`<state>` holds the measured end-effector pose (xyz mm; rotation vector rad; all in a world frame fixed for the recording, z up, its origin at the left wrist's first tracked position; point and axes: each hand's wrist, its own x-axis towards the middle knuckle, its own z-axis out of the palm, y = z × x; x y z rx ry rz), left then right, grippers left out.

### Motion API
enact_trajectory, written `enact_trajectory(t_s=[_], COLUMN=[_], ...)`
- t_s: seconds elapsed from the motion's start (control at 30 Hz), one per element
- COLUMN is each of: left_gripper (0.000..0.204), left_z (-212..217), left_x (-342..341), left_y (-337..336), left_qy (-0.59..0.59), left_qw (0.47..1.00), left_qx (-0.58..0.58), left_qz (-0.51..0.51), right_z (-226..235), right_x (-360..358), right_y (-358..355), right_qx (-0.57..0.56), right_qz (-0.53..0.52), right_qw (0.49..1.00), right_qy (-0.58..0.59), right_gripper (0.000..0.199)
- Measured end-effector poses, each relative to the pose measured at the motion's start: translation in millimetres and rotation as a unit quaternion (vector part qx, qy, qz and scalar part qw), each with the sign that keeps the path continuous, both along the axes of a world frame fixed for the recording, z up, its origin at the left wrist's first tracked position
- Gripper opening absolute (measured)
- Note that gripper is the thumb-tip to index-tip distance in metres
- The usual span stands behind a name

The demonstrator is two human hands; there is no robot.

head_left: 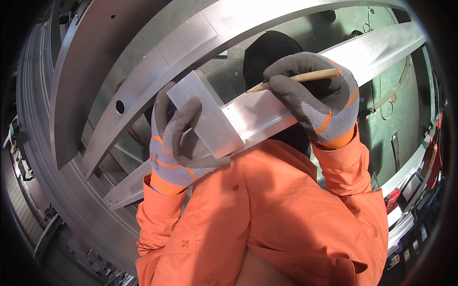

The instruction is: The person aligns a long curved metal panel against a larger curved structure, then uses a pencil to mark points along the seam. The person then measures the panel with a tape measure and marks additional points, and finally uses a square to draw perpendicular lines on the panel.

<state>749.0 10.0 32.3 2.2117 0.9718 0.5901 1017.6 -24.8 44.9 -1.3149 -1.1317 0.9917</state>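
Both my hands wear grey work gloves with orange trim. My left hand (pixel 179 138) is closed around a short silver metal block (pixel 205 114), its fingers over the top face and near end. The block lies across a long metal beam (pixel 260 112) that runs from the lower left to the upper right. A wooden pencil (pixel 305 77) is pinched in my right hand (pixel 317 95), above the beam. Its tip points left and meets the beam's far edge, close to the block; whether it touches the metal I cannot tell.
Beyond the beam curves another long metal profile (pixel 171 47) with a round hole. A wider dark profile (pixel 90 62) stands at the left, near stacked lengths of metal (pixel 38 109). Cables (pixel 387 107) lie on the green floor (pixel 381 138). Red and dark items (pixel 410 188) crowd the right edge.
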Motion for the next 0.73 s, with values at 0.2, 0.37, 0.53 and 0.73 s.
enact_trajectory(t_s=[0.2, 0.37, 0.53, 0.73], left_gripper=[0.114, 0.117, 0.115, 0.115], left_z=[-11.7, -11.1, -7.3, -10.8], left_x=[-6.5, -7.2, -7.3, -9.3], left_y=[4.9, 6.9, 4.2, 0.4], left_qy=[-0.030, -0.023, -0.016, -0.030], left_qw=[0.999, 0.999, 1.000, 0.999], left_qx=[0.026, 0.022, 0.007, -0.027], left_qz=[-0.022, -0.022, -0.021, -0.004], right_z=[-8.1, -11.3, -13.0, -16.0], right_x=[7.8, 2.9, 2.5, 6.0], right_y=[12.5, 13.0, 14.6, 10.6], right_qx=[0.168, 0.135, 0.136, 0.194], right_qz=[0.170, 0.203, 0.232, 0.247], right_qw=[0.957, 0.950, 0.941, 0.914], right_qy=[-0.164, -0.193, -0.205, -0.258], right_gripper=[0.012, 0.014, 0.018, 0.025])
